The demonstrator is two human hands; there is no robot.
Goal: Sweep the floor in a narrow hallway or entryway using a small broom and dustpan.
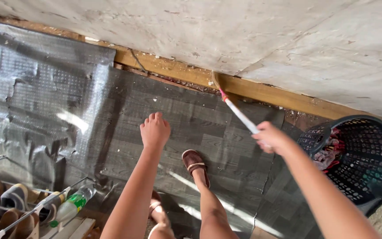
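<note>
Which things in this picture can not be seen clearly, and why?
- Head view: the grip end of the white broom handle is hidden inside the right hand.
- The bristles' full spread is too small to see.
- The black plastic laundry basket is cut by the right edge.
- The left hand shows only its back.
</note>
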